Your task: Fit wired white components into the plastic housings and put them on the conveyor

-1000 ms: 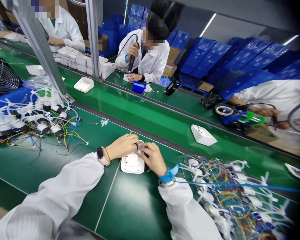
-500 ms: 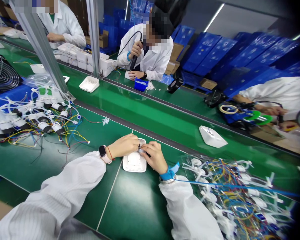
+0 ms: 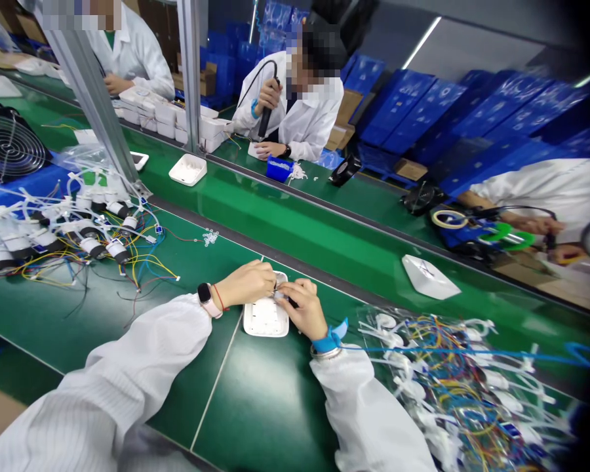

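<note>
A white plastic housing (image 3: 266,320) lies with its hollow side up on the green table, between my hands. My left hand (image 3: 254,282) is closed at the housing's upper edge, fingertips pinched on something too small to make out. Close against it, my right hand (image 3: 305,307) has its fingers bent together over the upper right of the housing, around a small grey and dark part (image 3: 281,296). The fingers hide most of that part. Both hands' fingertips nearly touch.
Motors with wires (image 3: 93,246) are heaped at left, bagged wired parts (image 3: 452,387) at right. Beyond runs a green conveyor (image 3: 314,226) carrying white housings (image 3: 187,170). Small white rings (image 3: 210,237) lie near its edge. Across it, people in white coats work; a metal post (image 3: 189,72) stands there.
The white housings on the conveyor have shifted slightly to the right. My hands stay at the same spot on the housing, with hardly any change in their grip.
</note>
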Motion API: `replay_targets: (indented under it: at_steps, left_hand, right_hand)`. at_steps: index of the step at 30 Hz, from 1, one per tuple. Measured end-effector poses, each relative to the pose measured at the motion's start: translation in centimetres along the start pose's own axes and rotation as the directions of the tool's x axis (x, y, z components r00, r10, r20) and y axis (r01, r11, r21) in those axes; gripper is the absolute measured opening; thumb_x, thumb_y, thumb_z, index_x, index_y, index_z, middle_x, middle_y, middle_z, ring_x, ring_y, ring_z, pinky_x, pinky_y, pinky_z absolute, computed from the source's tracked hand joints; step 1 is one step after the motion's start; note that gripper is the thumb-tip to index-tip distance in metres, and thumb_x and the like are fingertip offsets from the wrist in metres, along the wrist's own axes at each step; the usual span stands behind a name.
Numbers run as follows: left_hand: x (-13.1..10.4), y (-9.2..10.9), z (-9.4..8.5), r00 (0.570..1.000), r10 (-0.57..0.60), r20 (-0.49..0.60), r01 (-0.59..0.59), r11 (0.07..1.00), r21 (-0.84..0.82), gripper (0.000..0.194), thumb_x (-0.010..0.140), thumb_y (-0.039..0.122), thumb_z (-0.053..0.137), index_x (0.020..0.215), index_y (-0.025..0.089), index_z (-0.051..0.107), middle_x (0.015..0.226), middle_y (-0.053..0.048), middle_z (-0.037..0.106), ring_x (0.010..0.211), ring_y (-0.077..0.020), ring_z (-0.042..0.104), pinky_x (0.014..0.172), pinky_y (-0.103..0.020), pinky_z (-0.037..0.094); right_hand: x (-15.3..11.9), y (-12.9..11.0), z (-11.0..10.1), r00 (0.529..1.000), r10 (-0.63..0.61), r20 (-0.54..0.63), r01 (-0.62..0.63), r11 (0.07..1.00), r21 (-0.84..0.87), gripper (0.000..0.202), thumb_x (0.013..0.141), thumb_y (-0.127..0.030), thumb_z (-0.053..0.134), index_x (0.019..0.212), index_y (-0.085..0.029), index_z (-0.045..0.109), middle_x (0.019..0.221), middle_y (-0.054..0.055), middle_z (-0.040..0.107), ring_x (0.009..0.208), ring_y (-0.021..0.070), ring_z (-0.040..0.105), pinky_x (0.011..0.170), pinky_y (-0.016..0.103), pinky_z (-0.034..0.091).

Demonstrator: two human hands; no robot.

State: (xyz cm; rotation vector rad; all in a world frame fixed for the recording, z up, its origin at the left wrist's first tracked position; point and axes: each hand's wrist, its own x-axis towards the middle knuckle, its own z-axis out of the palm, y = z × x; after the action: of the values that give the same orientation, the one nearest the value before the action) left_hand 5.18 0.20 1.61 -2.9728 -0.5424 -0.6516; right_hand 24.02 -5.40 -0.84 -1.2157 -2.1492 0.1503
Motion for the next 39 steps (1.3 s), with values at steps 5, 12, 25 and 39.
replay_targets:
  at_steps: [5,12,25,39]
  left_hand:
    - [-0.2,-0.2,-0.3,0.999,-0.022,-0.023,0.023,0.998,0.051,0.019,0.087,0.025,0.051,0.075,0.018,0.063,0.081,-0.002,0.063,0.083,-0.0166,0.047,0.069,-0.030,0.030]
    - [-0.3,-0.4,-0.7,0.995,0.057,-0.077,-0.054,0.998,0.036,0.020,0.089,0.023,0.047,0.076,0.019,0.062,0.078,-0.001,0.062,0.078,-0.0149,0.047,0.072,-0.029,0.033]
    - [-0.3,-0.3,-0.2,0.996,0.084,0.008,-0.083,0.996,-0.034,0.024,0.090,0.018,0.043,0.076,0.018,0.063,0.079,-0.002,0.064,0.079,-0.0142,0.052,0.076,-0.029,0.037]
    - [-3.7,1.0,0.1,0.894,-0.438,0.096,0.448,0.867,-0.217,0.095,0.068,0.053,0.064,0.139,0.011,0.017,0.143,-0.018,0.029,0.132,-0.0250,0.028,0.103,-0.039,0.028]
  right_hand:
    - [-0.3,0.2,0.3,0.998,-0.015,-0.059,0.012,0.999,-0.045,0.010,0.083,-0.029,0.055,0.088,-0.021,0.060,0.091,0.003,0.067,0.086,0.0206,0.050,0.079,0.039,0.035]
    - [-0.3,-0.1,-0.5,0.992,-0.097,-0.079,0.090,0.992,-0.087,0.011,0.085,-0.027,0.052,0.090,-0.020,0.059,0.087,0.006,0.065,0.085,0.0204,0.053,0.079,0.038,0.038]
    - [-0.1,0.1,-0.4,0.991,-0.130,0.006,0.131,0.991,-0.008,0.015,0.087,-0.025,0.049,0.091,-0.019,0.062,0.088,0.007,0.065,0.085,0.0199,0.053,0.076,0.036,0.042]
    - [2.2,-0.3,-1.6,0.982,-0.033,0.188,0.080,0.967,-0.244,0.010,0.080,-0.031,0.061,0.083,-0.026,0.069,0.087,0.003,0.062,0.086,0.0209,0.043,0.071,0.036,0.032]
